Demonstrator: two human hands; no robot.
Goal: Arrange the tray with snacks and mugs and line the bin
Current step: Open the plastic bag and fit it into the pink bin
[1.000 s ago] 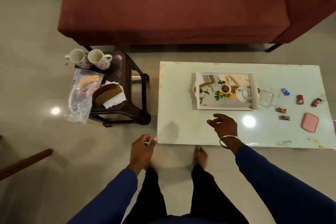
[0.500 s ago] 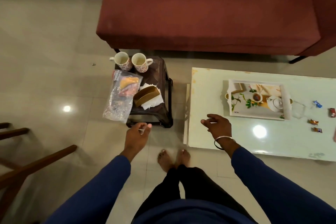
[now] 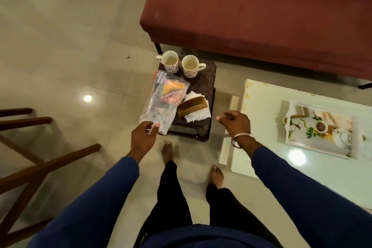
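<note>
A glossy tiled floor (image 3: 60, 46) runs under a maroon sofa (image 3: 251, 16), with wooden chair legs (image 3: 30, 159) at the far left. Moving right, a small dark stool (image 3: 203, 86) carries a clear plastic snack bag (image 3: 164, 100) overhanging its near left corner, two patterned mugs (image 3: 179, 64) standing side by side at the back, and a brown napkin holder (image 3: 192, 106) on white tissue. The left hand (image 3: 144, 137) has its fingertips at the bag's near edge, seemingly pinching it, though the grip is hard to confirm. The right hand (image 3: 234, 123) hovers loosely curled and holds nothing, between the stool and the pale tabletop (image 3: 261, 96), where the floral tray (image 3: 320, 129) lies bare of mugs. The step in hand looks like fetching snacks; the next move calls for a firm hold on the slippery bag, lifting it clear of the mugs. No bin shows.
</note>
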